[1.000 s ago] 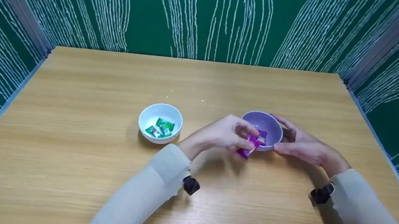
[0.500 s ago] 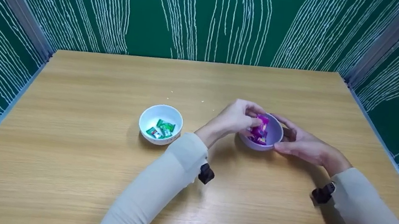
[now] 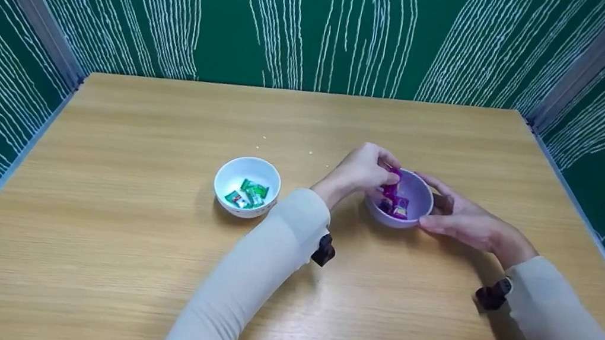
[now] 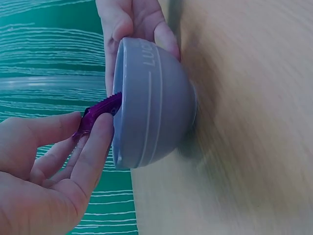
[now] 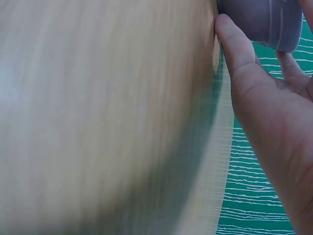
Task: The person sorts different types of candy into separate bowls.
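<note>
A purple bowl [image 3: 420, 202] stands on the table, its outer side seen in the left wrist view with raised lettering. My left hand [image 3: 361, 170] pinches a purple-wrapped candy [image 4: 100, 111] between thumb and fingers, with one end of the wrapper past the bowl's rim. Other purple candies [image 3: 400, 207] lie inside the bowl; the left fingers partly cover the view of them. At the bowl's right side, my right hand [image 3: 468, 222] holds it, thumb at the near side and fingers reaching round the far side. In the right wrist view, that thumb [image 5: 237, 46] touches the bowl's lower wall.
Left of the purple bowl stands a white bowl [image 3: 227, 174] with several green-wrapped candies [image 3: 251, 193] in it. A few tiny pale specks lie on the wooden table [image 3: 144, 266] behind the bowls. Green panels [image 3: 253, 18] with white lines border the table.
From in front of the purple bowl, my left hand has moved up and over its left rim with the purple candy. The right hand keeps its place on the bowl.
</note>
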